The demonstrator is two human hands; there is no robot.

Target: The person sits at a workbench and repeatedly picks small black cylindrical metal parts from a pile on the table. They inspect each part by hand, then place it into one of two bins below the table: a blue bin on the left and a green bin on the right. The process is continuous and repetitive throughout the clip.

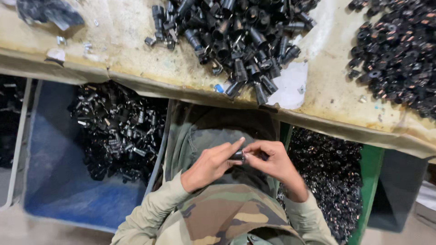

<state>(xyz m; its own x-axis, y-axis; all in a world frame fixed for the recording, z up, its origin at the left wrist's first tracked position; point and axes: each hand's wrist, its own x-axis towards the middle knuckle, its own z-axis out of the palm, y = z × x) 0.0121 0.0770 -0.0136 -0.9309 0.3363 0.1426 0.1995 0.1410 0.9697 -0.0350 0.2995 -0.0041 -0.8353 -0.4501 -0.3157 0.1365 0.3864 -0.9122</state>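
Below the worktable [136,68], both wrists bent inward over the lap; the left hand [210,165] and right hand [272,161] pinched closed on one small black tube part [238,155] between fingertips.

You have two hands in view: your left hand [210,164] and your right hand [271,161], sharing one small black part [238,155]. On the bench [136,54] lie two big heaps, black tubes [236,36] and black rings [399,50], too many to count. Below its front edge stand two bins, blue [54,181] and green [370,181].
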